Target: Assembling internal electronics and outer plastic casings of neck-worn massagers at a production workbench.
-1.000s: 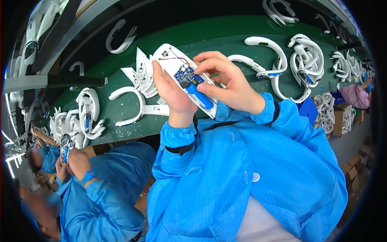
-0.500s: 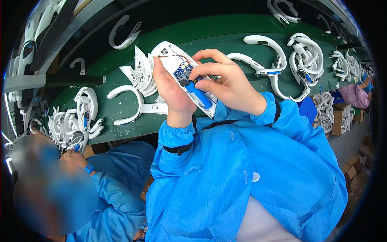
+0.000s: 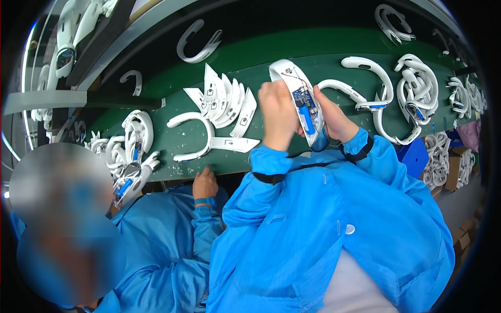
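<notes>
Between my two hands is an open white neck fan housing (image 3: 288, 71), held tilted above the bench. Inside it a blue circuit board (image 3: 304, 98) with thin wires sits above a blue cylindrical battery (image 3: 306, 120). My left hand (image 3: 276, 115) is closed on the housing's left side, its fingertips partly hidden. Along the right edge lies the thumb of my right hand (image 3: 336, 117), whose other fingers go behind the housing. Just left of my left hand, several white curved cover pieces (image 3: 225, 99) stand fanned out on the bench, beside a U-shaped neck fan (image 3: 209, 136).
More neck fans (image 3: 417, 88) are piled on the green bench (image 3: 250, 166) at right, and another heap (image 3: 138, 133) is at left. A co-worker's hand (image 3: 205, 185) is by the bench's near edge. A blue bin (image 3: 412, 156) and cartons (image 3: 453, 169) stand at lower right.
My right fingers have left the circuit board and now grip the housing's right edge. The housing is turned more upright, and my left hand has shifted to its near left side. The co-worker's hand has appeared near the bench edge.
</notes>
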